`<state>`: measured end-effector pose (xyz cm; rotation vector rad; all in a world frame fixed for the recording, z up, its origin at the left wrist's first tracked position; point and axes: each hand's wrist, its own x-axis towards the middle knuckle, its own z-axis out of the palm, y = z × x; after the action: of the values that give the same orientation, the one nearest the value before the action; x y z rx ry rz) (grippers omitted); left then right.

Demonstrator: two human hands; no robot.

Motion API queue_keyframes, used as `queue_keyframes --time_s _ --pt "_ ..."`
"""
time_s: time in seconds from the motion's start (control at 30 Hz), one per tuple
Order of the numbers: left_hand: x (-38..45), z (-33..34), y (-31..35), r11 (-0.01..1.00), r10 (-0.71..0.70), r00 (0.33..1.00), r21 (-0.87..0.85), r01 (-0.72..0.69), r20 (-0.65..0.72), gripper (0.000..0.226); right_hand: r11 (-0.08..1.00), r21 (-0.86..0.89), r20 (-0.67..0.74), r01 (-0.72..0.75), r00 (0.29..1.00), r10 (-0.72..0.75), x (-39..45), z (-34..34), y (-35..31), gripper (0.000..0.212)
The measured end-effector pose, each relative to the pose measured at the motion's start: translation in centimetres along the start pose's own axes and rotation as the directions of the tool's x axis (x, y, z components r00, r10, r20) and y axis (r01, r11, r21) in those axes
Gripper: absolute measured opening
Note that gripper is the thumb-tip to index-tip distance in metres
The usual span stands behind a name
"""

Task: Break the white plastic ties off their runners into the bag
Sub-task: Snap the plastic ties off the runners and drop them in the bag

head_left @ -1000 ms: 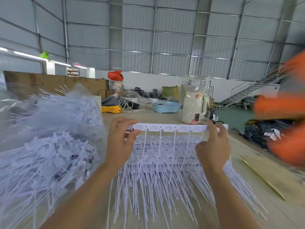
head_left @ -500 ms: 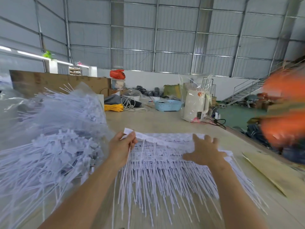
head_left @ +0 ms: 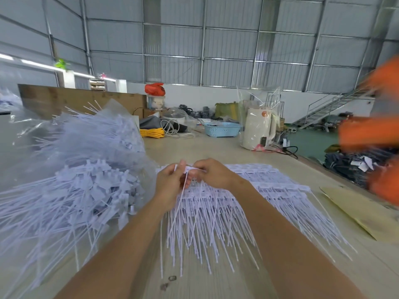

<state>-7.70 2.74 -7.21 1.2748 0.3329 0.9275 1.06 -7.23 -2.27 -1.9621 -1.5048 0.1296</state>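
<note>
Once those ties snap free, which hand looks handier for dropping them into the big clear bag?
Probably the left hand. It pinches the ties on the side nearest the bag, which lies open just to its left. The right hand would have to cross over.

The orange-sleeved figure [head_left: 367, 134] at the right was smeared by motion and cut by the frame's edge, so its shape could not be made out. The left hand [head_left: 170, 186] and right hand [head_left: 212, 174] met over the piece of ties [head_left: 190, 169] they pinched, covering its head end, and whether it was one tie or several could not be told. The clear bag [head_left: 121, 117] of loose ties ran off the left edge, its lower strands blurred.
</note>
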Motion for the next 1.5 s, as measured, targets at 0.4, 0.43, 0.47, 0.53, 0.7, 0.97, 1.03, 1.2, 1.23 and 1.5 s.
queue_keyframes --time_s 0.4,0.43,0.47,0.53,0.7,0.97,1.03,1.2,1.23,1.5 --pt "0.3 0.2 -0.1 0.845 0.261 0.963 0.497 -0.197 -0.062 0.042 0.981 -0.194 -0.292 0.022 0.953 -0.079 -0.8 3.1 1.6 0.023" --pt "0.3 0.3 0.2 0.841 0.253 0.966 0.505 -0.191 -0.057 0.043 0.966 -0.258 -0.311 0.025 0.944 -0.107 -0.9 3.1 1.6 0.021" --pt "0.3 0.2 0.4 0.842 0.232 0.971 0.509 -0.175 -0.050 0.044 0.939 -0.341 -0.320 0.035 0.935 -0.151 -1.0 3.0 1.6 0.018" --pt "0.4 0.3 0.9 0.865 0.141 0.989 0.491 -0.103 -0.041 0.045 0.876 -0.478 -0.312 0.065 0.920 -0.238 -1.2 2.9 1.8 0.017" --pt "0.1 -1.2 2.6 0.950 -0.305 0.932 0.130 0.283 0.195 0.028 0.862 -0.498 -0.335 0.097 0.895 -0.295 -1.1 2.4 1.2 0.014" --pt "0.2 -0.8 1.8 0.992 -0.118 0.976 -0.027 0.125 0.180 0.019 0.989 0.034 -0.384 0.146 0.915 -0.122 -1.9 -1.0 -0.4 0.012" --pt "-0.2 0.0 1.1 0.995 -0.090 0.987 -0.028 0.094 0.130 0.021 0.979 0.042 -0.385 0.199 0.908 -0.168 -1.8 -0.7 -1.7 0.011" --pt "-0.9 1.3 1.7 0.982 -0.175 0.969 -0.043 0.186 0.176 0.058 0.987 0.009 -0.319 0.158 0.936 -0.147 -1.8 0.4 -1.3 0.021" --pt "-1.1 1.5 1.7 0.983 -0.176 0.965 -0.012 0.182 0.194 0.060 0.989 0.003 -0.314 0.149 0.939 -0.141 -1.8 0.5 -1.2 0.024" --pt "-1.7 2.0 1.7 0.992 -0.113 0.962 -0.022 0.123 0.248 0.022 0.994 -0.052 -0.202 0.098 0.973 -0.107 -2.1 -0.4 0.3 0.055"
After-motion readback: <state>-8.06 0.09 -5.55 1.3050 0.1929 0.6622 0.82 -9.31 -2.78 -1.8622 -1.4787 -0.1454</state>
